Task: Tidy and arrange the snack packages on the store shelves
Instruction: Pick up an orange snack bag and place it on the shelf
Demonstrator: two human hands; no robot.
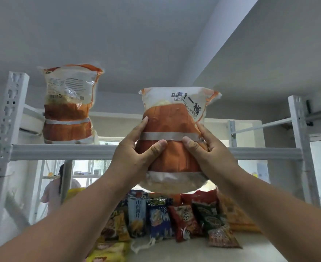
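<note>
Overhead, left hand (137, 157) and right hand (209, 154) grip the orange snack bag (173, 129) upright

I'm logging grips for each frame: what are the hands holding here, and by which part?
Both hands hold one large orange-and-white snack bag by its lower middle: the left hand on its left side, the right hand on its right, thumbs on the front.
</note>
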